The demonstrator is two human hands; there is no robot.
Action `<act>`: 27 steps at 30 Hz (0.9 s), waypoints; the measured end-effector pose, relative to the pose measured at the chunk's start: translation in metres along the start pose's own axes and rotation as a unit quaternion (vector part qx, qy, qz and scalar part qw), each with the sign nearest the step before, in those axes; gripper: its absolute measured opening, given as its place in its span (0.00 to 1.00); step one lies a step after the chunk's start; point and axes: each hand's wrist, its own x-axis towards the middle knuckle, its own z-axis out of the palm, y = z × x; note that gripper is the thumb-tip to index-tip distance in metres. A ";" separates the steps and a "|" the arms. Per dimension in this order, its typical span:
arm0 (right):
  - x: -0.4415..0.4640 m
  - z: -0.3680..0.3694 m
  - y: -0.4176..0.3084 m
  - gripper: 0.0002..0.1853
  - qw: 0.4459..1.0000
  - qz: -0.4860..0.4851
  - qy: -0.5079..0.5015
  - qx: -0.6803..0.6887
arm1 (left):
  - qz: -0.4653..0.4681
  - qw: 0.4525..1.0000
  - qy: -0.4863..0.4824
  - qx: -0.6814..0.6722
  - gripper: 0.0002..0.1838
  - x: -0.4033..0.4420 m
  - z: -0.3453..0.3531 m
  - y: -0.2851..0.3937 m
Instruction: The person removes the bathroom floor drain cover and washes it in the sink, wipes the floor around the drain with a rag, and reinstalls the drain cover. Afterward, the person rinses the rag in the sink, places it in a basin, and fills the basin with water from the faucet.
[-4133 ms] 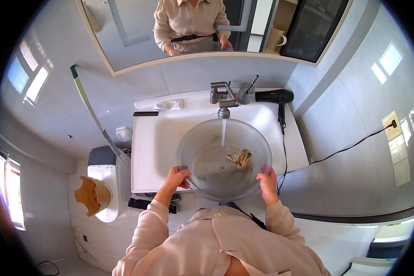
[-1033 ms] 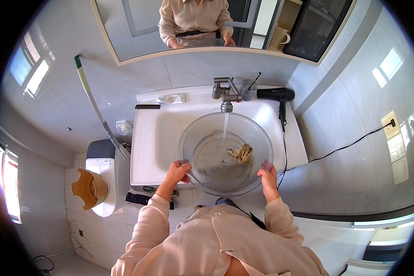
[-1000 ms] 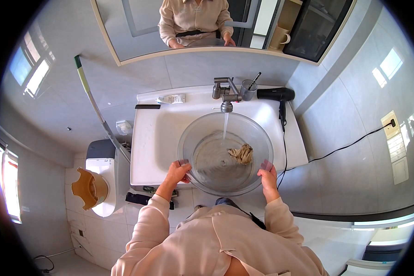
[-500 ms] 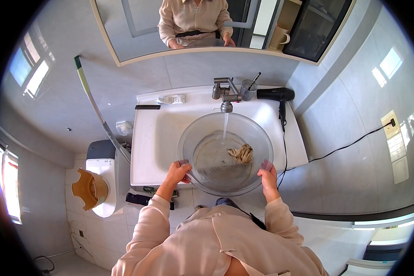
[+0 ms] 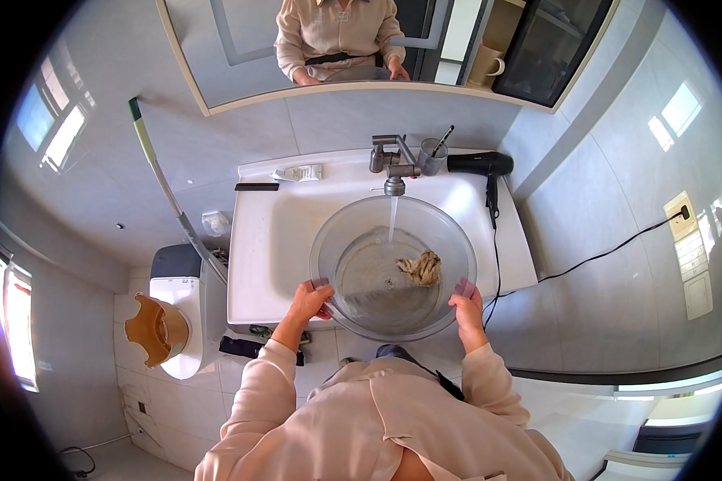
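A clear round basin [image 5: 341,228] rests partly over the white sink, its near side jutting past the front edge. My left hand [image 5: 310,301] grips the rim at the near left, and my right hand [image 5: 465,306] grips it at the near right. Water runs into the basin from the grey faucet [image 5: 394,184]. A crumpled tan cloth [image 5: 419,268] lies in the basin, right of the stream. Fingers of both hands show partly through the clear wall.
The white sink [image 5: 289,240] holds a tube [image 5: 298,173], a black comb [image 5: 257,187], a cup with a brush [image 5: 434,157] and a corded black hair dryer [image 5: 481,163] along its back. At left stand a toilet [image 5: 186,290], a brown bucket-like container [image 5: 157,330] and a long-handled pole [image 5: 168,192].
Nearly nothing differs. Water keeps running, and both hands stay on the basin's rim.
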 end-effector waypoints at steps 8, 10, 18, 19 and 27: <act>0.002 -0.001 0.004 0.25 1.000 -0.005 -0.005 -0.004 | -0.001 1.000 0.003 0.000 0.12 0.002 0.000 -0.002; 0.002 0.001 0.006 0.25 1.000 -0.002 -0.001 -0.001 | -0.001 1.000 0.003 0.000 0.12 0.005 -0.002 -0.003; 0.001 0.002 0.004 0.23 1.000 -0.001 0.007 -0.010 | 0.002 1.000 0.009 -0.006 0.12 0.001 0.000 -0.001; 0.001 0.002 0.004 0.23 1.000 0.002 0.005 -0.008 | 0.003 1.000 0.008 -0.007 0.12 0.000 0.000 -0.001; -0.001 0.005 0.000 0.21 1.000 0.003 0.005 0.005 | 0.002 1.000 0.006 0.002 0.12 0.003 -0.001 -0.003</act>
